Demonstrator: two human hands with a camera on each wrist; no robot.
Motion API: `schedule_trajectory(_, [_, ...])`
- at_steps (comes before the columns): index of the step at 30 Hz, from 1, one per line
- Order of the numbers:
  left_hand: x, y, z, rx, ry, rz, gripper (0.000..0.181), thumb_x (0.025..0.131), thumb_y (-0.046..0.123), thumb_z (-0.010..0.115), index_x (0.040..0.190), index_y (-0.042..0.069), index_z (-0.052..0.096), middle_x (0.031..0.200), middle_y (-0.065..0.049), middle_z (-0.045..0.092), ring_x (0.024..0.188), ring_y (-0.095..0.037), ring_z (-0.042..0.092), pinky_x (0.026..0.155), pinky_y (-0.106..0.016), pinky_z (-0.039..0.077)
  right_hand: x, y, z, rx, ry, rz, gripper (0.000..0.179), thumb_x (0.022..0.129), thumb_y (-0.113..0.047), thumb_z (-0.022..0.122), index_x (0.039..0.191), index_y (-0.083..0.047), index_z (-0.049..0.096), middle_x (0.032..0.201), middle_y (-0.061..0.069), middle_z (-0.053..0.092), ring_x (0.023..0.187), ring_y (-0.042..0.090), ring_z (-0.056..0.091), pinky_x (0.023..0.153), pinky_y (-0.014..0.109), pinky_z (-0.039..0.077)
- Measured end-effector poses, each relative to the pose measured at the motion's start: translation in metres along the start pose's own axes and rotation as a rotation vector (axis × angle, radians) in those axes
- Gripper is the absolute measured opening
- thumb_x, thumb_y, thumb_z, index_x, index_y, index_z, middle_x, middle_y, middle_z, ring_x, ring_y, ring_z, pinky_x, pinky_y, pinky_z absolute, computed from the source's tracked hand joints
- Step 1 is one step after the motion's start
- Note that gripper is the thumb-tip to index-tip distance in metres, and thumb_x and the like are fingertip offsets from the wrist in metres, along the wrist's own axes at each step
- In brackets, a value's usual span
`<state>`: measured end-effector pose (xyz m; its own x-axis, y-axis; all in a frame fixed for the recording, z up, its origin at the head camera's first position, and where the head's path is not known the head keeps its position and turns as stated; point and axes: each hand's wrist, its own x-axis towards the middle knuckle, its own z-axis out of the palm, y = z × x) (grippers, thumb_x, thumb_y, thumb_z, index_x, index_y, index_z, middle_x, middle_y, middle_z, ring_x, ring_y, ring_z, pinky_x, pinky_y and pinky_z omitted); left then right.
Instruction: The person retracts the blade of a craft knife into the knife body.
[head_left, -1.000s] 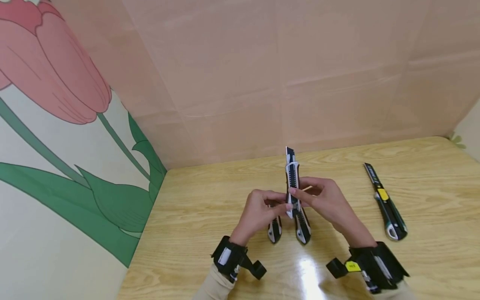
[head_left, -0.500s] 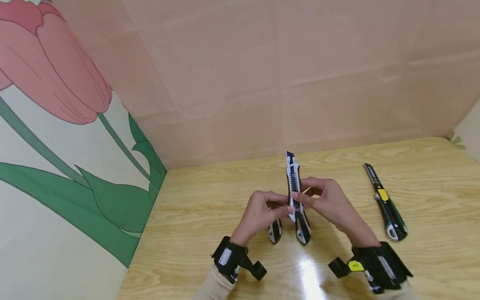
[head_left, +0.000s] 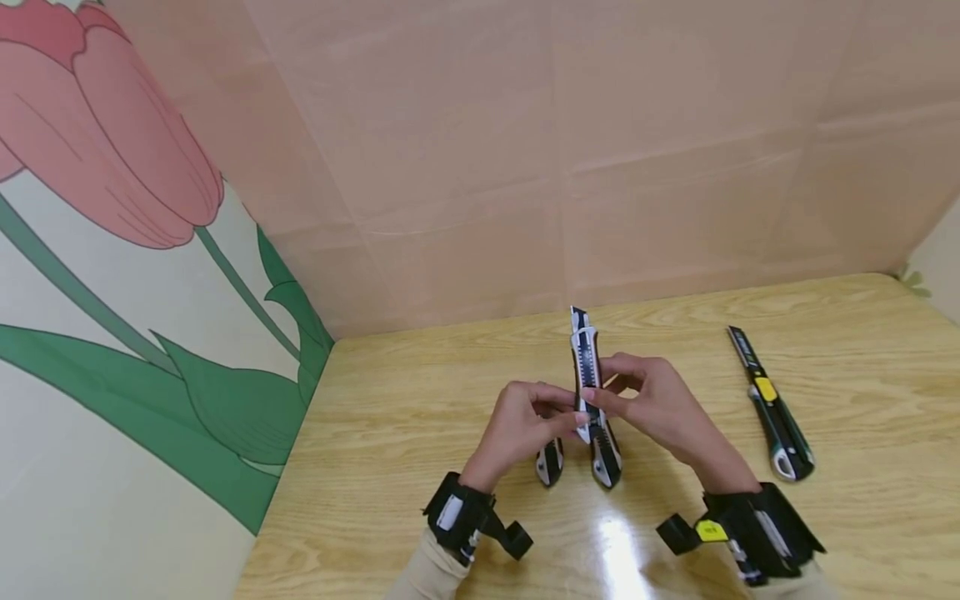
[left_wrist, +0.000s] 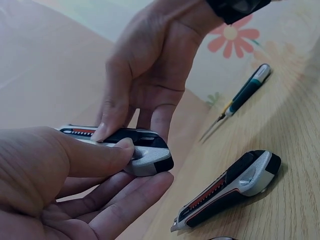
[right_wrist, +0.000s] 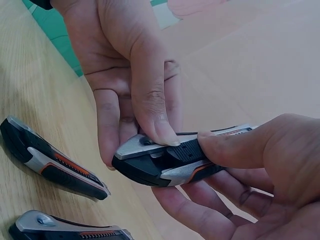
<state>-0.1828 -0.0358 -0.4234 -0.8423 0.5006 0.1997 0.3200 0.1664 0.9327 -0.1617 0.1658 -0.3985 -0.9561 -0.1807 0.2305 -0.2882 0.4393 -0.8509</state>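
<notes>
A silver-and-black utility knife (head_left: 587, 358) is held up above the table, its blade (head_left: 579, 318) sticking out at the far end. My left hand (head_left: 517, 425) pinches its rear end between thumb and fingers. Farther up the handle, my right hand (head_left: 652, 404) holds the same knife, its thumb on the black slider (right_wrist: 186, 152) in the right wrist view. Below the hands lie two similar utility knives, a left one (head_left: 550, 463) and a right one (head_left: 606, 458), both partly hidden in the head view.
A black-and-green utility knife (head_left: 782, 429) with a yellow slider and its blade out lies to the right on the wooden table (head_left: 420, 383). Behind the table hangs a pink sheet (head_left: 465, 167). A flower-printed wall (head_left: 150, 275) stands at the left.
The right thumb has slid toward the rear of the held knife, and less of its blade sticks out. The knife has dipped slightly. The left hand has barely moved.
</notes>
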Motion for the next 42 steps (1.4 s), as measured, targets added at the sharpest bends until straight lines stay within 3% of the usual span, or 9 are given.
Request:
schedule_trajectory(6, [0.0,0.001,0.0,-0.023,-0.006,-0.004,0.016,0.084,0.017,0.076,0.099,0.012,0.075,0.087,-0.001,0.072,0.071,-0.029,0.069,0.061,-0.036,0.059,0.0,0.001,-0.001,-0.017,-0.005,0.001,0.017,0.089,-0.026,0.071,0.1,-0.013,0.07,0.101,0.003,0.067,0.088,0.024,0.06,0.067,0.038,0.054])
schedule_trajectory(12, [-0.001,0.001,0.0,-0.047,-0.001,-0.012,0.015,0.084,0.016,0.075,0.098,0.012,0.075,0.087,-0.002,0.073,0.066,-0.02,0.069,0.063,-0.049,0.057,0.0,0.002,-0.001,-0.017,-0.017,0.012,0.023,0.087,-0.023,0.073,0.108,-0.013,0.069,0.107,0.003,0.066,0.088,0.025,0.061,0.068,0.039,0.054])
schedule_trajectory(19, [0.0,0.0,0.003,-0.05,0.002,-0.017,0.014,0.083,0.014,0.076,0.097,0.01,0.075,0.085,-0.003,0.073,0.069,-0.029,0.069,0.063,-0.049,0.058,-0.002,0.005,-0.002,-0.012,-0.024,0.005,0.023,0.087,-0.021,0.073,0.109,-0.014,0.069,0.108,0.004,0.066,0.088,0.025,0.062,0.068,0.039,0.054])
schedule_trajectory(26, [0.001,0.001,0.004,-0.133,0.012,-0.024,0.015,0.083,0.009,0.075,0.098,0.007,0.074,0.086,-0.011,0.073,0.068,-0.033,0.069,0.06,-0.035,0.059,-0.002,0.007,-0.002,0.0,-0.058,0.015,0.035,0.084,-0.019,0.076,0.116,-0.021,0.065,0.114,0.003,0.064,0.093,0.027,0.061,0.068,0.036,0.054])
schedule_trajectory(31, [0.002,0.0,0.002,-0.143,-0.011,-0.037,0.017,0.084,0.008,0.074,0.1,0.004,0.073,0.087,-0.014,0.073,0.071,-0.036,0.068,0.063,-0.042,0.059,-0.001,0.008,-0.001,0.002,-0.062,0.027,0.035,0.083,-0.02,0.076,0.117,-0.02,0.065,0.114,0.003,0.064,0.092,0.027,0.061,0.069,0.036,0.054])
schedule_trajectory(38, [-0.002,0.003,-0.009,-0.149,-0.056,-0.12,0.016,0.084,0.009,0.074,0.099,0.005,0.072,0.085,-0.012,0.072,0.07,-0.028,0.07,0.069,-0.051,0.057,-0.001,0.006,0.007,0.023,-0.08,0.075,0.034,0.084,-0.03,0.075,0.115,-0.018,0.066,0.111,0.002,0.067,0.095,0.026,0.06,0.073,0.037,0.053])
schedule_trajectory(42, [-0.003,0.006,-0.013,-0.128,-0.055,-0.128,0.016,0.084,0.01,0.074,0.099,0.005,0.072,0.085,-0.011,0.072,0.069,-0.024,0.07,0.069,-0.051,0.057,-0.001,0.004,0.008,0.045,-0.081,0.068,0.029,0.088,-0.026,0.071,0.114,-0.015,0.066,0.109,0.003,0.067,0.097,0.026,0.062,0.074,0.038,0.055])
